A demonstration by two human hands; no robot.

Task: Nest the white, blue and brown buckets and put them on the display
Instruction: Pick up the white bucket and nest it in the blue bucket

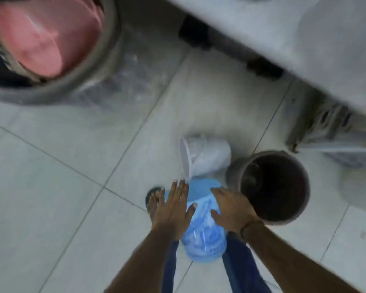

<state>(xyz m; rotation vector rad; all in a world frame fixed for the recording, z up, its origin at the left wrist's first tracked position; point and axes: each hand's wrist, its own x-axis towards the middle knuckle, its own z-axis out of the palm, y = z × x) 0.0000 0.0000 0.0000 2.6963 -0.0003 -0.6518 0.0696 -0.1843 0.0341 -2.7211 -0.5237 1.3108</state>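
A blue bucket (203,220) in clear plastic wrap lies on its side between my legs, its base pointing away from me. My left hand (173,206) presses flat on its left side and my right hand (232,206) on its right side, gripping it between them. Just beyond it a white bucket (207,155) lies on its side on the floor, mouth toward the left. To the right a brown bucket (273,185) stands upright with its dark inside showing, close to my right wrist.
Pale floor tiles (72,166) spread to the left. A large grey tub (57,85) holding pink basins (40,39) stands top left. A grey shelf edge (283,39) crosses the top right, with wrapped goods (336,132) beneath it. My foot (153,199) is beside the blue bucket.
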